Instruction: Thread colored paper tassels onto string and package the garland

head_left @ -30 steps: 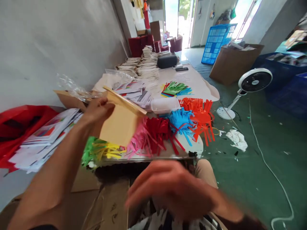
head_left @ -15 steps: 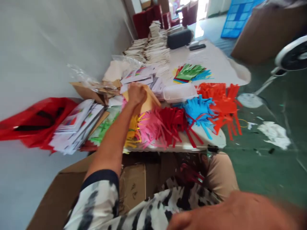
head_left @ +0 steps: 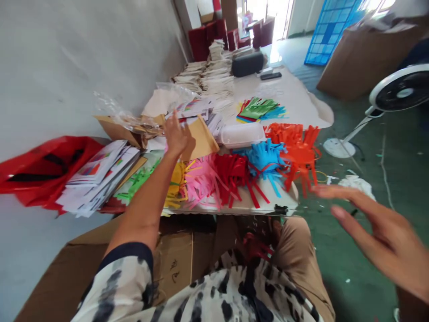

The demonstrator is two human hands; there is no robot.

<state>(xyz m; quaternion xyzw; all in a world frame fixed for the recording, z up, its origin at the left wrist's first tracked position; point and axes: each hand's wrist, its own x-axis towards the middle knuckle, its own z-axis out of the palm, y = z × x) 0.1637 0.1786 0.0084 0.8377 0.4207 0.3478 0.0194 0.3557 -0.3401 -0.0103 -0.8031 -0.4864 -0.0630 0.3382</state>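
My left hand [head_left: 177, 137] reaches over the table beside a tan paper envelope [head_left: 200, 139], its fingers loosely spread. Whether it touches the envelope I cannot tell. My right hand [head_left: 382, 237], slightly blurred, hangs off the table's right end with fingers stretched out and nothing in them. Its fingertips are nearest to the orange fringed strips [head_left: 300, 152]. Along the front edge lie bunches of blue [head_left: 266, 156], dark red [head_left: 231, 172], pink [head_left: 203, 179], yellow [head_left: 176, 185] and green strips [head_left: 139, 181]; my left forearm partly hides the green and yellow ones.
A clear plastic tray [head_left: 243, 134] sits behind the strips, near a mixed-colour fringed pile [head_left: 259, 109]. Printed sheets [head_left: 97, 174] and a red bag [head_left: 50, 170] are at left. Pale stacks [head_left: 217, 76] stand farther back. A white fan [head_left: 398, 91] stands at right.
My left hand has loosened from a fist, its fingers now apart beside the envelope. My right hand has risen from the bottom edge toward the orange strips. The view has shifted slightly.
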